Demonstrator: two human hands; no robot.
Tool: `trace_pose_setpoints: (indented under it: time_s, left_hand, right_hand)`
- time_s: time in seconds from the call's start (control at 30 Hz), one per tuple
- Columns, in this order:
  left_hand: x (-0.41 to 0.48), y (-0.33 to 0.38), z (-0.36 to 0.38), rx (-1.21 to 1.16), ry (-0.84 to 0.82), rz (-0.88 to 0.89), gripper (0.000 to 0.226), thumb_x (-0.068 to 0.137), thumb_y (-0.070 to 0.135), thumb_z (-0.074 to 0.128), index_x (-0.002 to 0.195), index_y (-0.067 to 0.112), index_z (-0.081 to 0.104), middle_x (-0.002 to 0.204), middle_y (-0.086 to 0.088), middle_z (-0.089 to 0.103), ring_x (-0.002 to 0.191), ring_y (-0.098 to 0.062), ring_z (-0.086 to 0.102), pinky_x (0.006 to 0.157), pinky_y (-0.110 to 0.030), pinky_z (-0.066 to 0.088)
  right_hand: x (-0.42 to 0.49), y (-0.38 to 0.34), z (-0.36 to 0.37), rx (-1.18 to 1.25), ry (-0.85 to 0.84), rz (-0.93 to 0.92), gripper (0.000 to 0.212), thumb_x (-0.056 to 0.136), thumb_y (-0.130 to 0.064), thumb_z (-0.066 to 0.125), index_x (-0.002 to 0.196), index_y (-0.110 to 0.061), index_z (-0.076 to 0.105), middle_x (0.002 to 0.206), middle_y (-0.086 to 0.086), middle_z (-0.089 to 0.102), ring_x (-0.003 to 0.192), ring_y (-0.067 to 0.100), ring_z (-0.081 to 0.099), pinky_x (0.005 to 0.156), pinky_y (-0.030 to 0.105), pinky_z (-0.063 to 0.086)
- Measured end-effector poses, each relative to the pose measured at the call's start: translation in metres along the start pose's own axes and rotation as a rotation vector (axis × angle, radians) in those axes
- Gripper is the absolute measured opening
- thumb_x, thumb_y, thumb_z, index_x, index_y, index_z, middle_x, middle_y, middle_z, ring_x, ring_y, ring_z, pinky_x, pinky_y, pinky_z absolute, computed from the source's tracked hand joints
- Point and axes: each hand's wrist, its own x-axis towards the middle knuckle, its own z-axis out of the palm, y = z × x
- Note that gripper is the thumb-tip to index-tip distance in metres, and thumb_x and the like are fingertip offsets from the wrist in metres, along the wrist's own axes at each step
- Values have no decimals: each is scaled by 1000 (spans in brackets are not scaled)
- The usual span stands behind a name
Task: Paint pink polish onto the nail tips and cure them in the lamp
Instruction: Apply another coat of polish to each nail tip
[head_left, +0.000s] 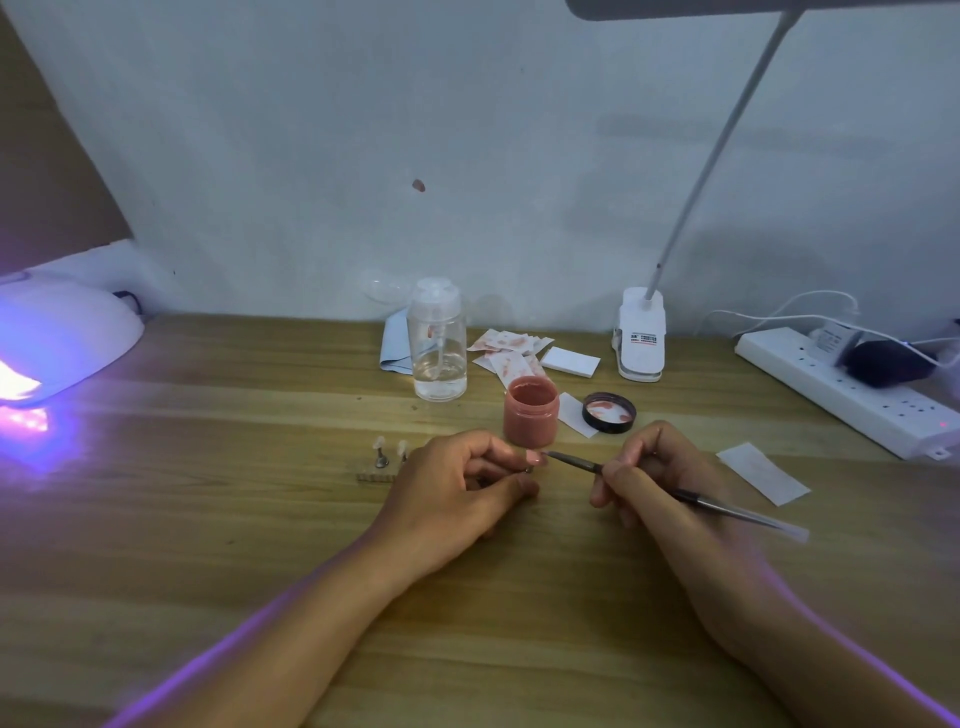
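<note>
Near the table's (249, 519) middle, the left hand (452, 488) pinches a pink nail tip (534, 458) on its small stand. The right hand's (654, 478) fingers grip a brush (727, 507), its bristles touching that tip. The open polish jar (531, 415) stands just behind; the glowing curing lamp (62, 348) sits at the left edge.

Lid (609, 413) right of jar (531, 410); bottle (437, 340) behind-left; curing lamp (62, 338) far left; stand (377, 474), apparently, before bottle.

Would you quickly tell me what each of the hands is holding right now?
Left hand: closed, pinching the pink nail tip by its holder.
Right hand: closed on the brush, bristles at that nail tip.
</note>
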Motion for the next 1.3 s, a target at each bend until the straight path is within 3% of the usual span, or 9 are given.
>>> trace_pose_setpoints:
  time_s: [0.2,0.63,0.73,0.9,0.97,1.03,1.1,1.2,1.3]
  left_hand:
    - [-1,0,-1,11,-6,22,14,84,26,76,89,37,71,89,18,75,77,2,69,59,-16,45]
    - [0,-1,0,20,6,16,15,82,27,78,86,40,71,86,16,76,70,5,66,62,-22,43]
    - [-1,1,-1,13,-7,23,16,83,28,77,87,42,72,89,18,75,80,1,69,62,-23,44]
    - [-3,6,-1,-26,1,39,13,88,25,72,91,37,74,88,14,76,80,-19,72,51,-19,47]
    - [-4,8,-1,-36,4,69,13,89,22,70,91,34,74,88,13,76,80,-14,72,49,-16,46]
    - [-5,9,-2,-25,9,129,17,90,16,69,93,32,74,90,16,76,83,-1,70,58,-7,45]
    - [-5,10,-2,-17,27,185,19,90,11,69,94,29,75,92,17,75,90,3,69,72,-5,46]
    - [-6,10,-1,-34,30,226,21,89,9,69,94,29,75,93,15,76,94,-2,70,81,-15,52]
    - [-7,13,5,-64,-19,217,25,89,8,69,93,32,73,94,12,76,93,-7,71,84,-33,57]
  right_hand:
    - [-1,-1,0,91,-7,-4,10,92,-1,55,84,-2,48,68,8,68,58,6,53,52,15,42]
    - [-3,-2,0,10,-76,-47,11,92,-2,57,89,3,47,77,10,72,64,7,58,56,17,43]
    - [-2,-1,0,62,51,-88,11,90,-2,57,89,3,47,76,12,71,59,13,54,57,21,44]
    - [0,-3,1,44,203,-154,16,94,-24,48,101,-11,56,88,6,75,51,19,56,58,24,51]
    - [0,-4,2,5,215,-188,17,98,-19,46,102,-12,60,88,6,74,54,18,60,53,25,50]
    - [1,-3,2,-86,175,-218,11,96,-4,50,99,-10,59,82,4,73,59,23,60,53,26,49]
    - [2,0,4,-230,78,-243,24,88,10,58,98,-11,54,79,4,69,65,22,61,59,31,51]
    - [3,5,8,-311,-15,-302,42,78,20,62,101,-11,49,81,5,63,62,20,58,56,27,48]
    - [4,12,9,-342,-9,-406,50,73,12,71,104,-19,46,83,-3,63,58,14,57,56,17,47]
